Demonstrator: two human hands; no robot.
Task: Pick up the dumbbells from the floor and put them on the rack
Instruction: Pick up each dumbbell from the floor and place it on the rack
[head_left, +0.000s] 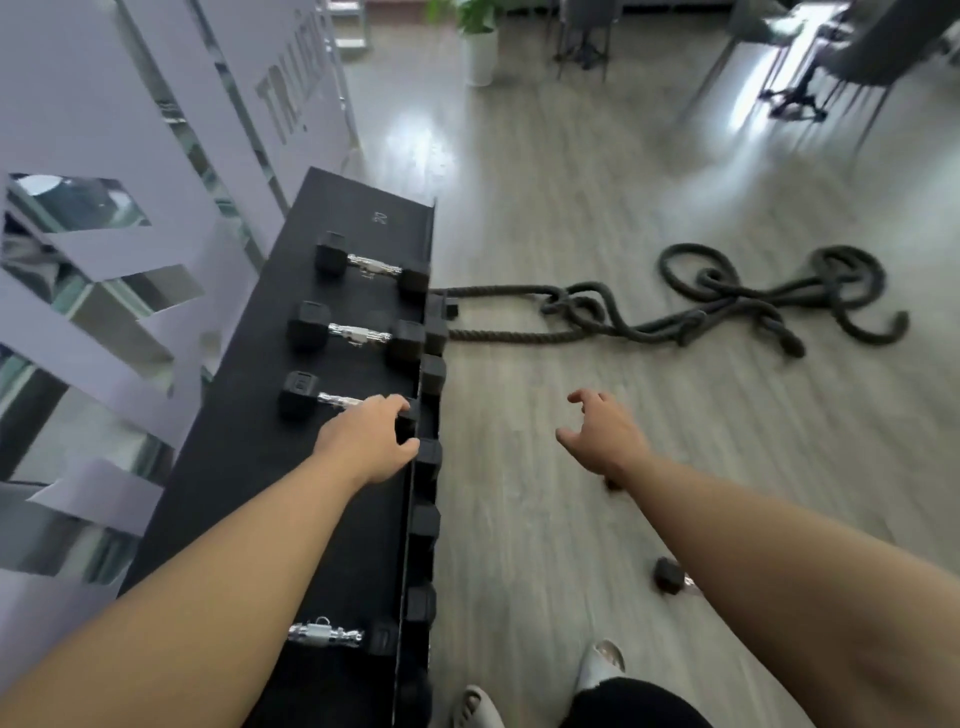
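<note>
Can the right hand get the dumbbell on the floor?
Probably yes, after bending down. The right hand is open and empty, and the floor dumbbell lies just beneath the forearm with only bare floor around it.

Setting: a gym or training studio. I am standing at a black dumbbell rack (291, 467) with hex dumbbells (356, 335) lying in a row just beyond my left fingers (400, 405). A thick battle rope (727, 306) is lying coiled on the pale wood-look floor (545, 208), well beyond my right fingers (582, 397). To the left of my left fingers, a grey wall panel (93, 104) is showing large cut-out lettering. Far beyond, a potted plant (480, 36) is standing.
</note>
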